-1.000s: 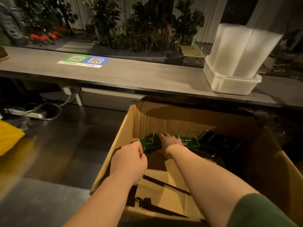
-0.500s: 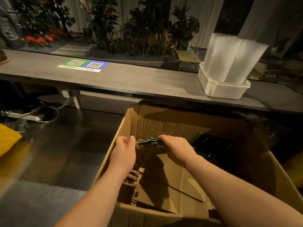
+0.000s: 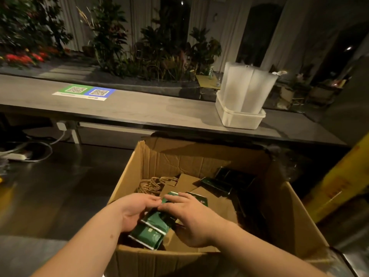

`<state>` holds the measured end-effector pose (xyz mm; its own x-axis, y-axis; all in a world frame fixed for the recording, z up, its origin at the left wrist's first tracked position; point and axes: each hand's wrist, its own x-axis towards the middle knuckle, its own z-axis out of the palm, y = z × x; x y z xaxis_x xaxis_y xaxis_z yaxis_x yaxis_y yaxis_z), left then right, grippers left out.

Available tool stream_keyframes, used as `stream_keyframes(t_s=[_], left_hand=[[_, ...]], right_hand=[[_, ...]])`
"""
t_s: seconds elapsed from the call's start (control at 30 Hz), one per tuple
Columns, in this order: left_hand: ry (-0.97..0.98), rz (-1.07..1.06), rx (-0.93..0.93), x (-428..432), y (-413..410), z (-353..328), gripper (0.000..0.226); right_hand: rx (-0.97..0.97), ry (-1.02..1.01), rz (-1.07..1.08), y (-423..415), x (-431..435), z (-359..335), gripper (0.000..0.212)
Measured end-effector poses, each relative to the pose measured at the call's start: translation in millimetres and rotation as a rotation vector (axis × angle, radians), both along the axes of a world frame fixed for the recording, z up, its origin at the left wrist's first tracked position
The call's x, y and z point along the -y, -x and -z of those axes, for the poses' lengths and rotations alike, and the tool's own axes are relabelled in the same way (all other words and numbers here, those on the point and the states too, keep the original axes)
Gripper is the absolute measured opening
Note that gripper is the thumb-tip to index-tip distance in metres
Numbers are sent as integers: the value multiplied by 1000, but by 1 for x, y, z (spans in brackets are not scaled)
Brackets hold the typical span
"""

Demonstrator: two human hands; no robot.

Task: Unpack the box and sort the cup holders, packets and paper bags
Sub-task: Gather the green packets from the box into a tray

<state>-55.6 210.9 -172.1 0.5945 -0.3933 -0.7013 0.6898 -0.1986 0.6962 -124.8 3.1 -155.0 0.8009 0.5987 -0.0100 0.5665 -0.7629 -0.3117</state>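
An open cardboard box (image 3: 127, 176) stands on the floor below me. Over its near edge both hands hold a stack of green packets (image 3: 151, 229). My left hand (image 3: 133, 208) grips the stack from the left side. My right hand (image 3: 191, 218) lies over the top of the stack, fingers curled round it. More dark green packets (image 3: 221, 184) lie at the back right of the box. Brown paper bags (image 3: 187, 182) with twisted cord handles (image 3: 153, 183) lie flat on the box floor.
A long grey counter (image 3: 139, 108) runs behind the box. On it stand a white tub (image 3: 239, 116) holding white sleeves and a QR code card (image 3: 84, 92). A power strip with cables (image 3: 18, 155) lies on the floor at left. Something yellow (image 3: 337, 186) stands at right.
Both hands have drawn back from the far side of the box toward me, bringing the green packets up to its near edge. The view has tilted and moved closer.
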Motion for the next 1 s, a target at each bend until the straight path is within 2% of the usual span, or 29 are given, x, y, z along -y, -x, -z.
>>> stream_keyframes(t_s=[0.07, 0.1, 0.17, 0.23, 0.27, 0.33, 0.4, 0.6, 0.67, 0.77, 0.87, 1.0], left_hand=[[-54, 20, 13, 1, -2, 4, 37], [-79, 20, 17, 1, -3, 5, 36], [-123, 18, 32, 2, -3, 6, 37], [-139, 37, 42, 3, -3, 8, 40], [-142, 47, 48, 3, -3, 8, 41], [-147, 64, 54, 4, -3, 9, 45], [-130, 79, 59, 5, -4, 10, 47], [-150, 97, 60, 5, -4, 11, 50], [-149, 105, 52, 5, -5, 10, 49], [-148, 103, 36, 4, -6, 10, 50], [-139, 81, 29, 4, -8, 12, 52], [-118, 67, 35, 5, -9, 14, 52]], right_hand=[[-179, -147, 147, -1, 1, -8, 50], [-212, -218, 258, -4, 2, -8, 42], [-188, -329, 613, -25, 17, 3, 31], [-224, -288, 978, -43, 34, 16, 28], [-299, -201, 1076, -48, 40, 23, 30], [-491, -33, 1143, -47, 47, 34, 44], [-618, -79, 1195, -47, 48, 44, 52], [-651, -343, 1363, -70, 55, 77, 36], [-688, -412, 1378, -72, 58, 76, 24], [-846, -696, 1434, -68, 62, 68, 9], [-985, -957, 1556, -63, 64, 63, 13], [-1088, -1393, 1554, -62, 61, 52, 18]])
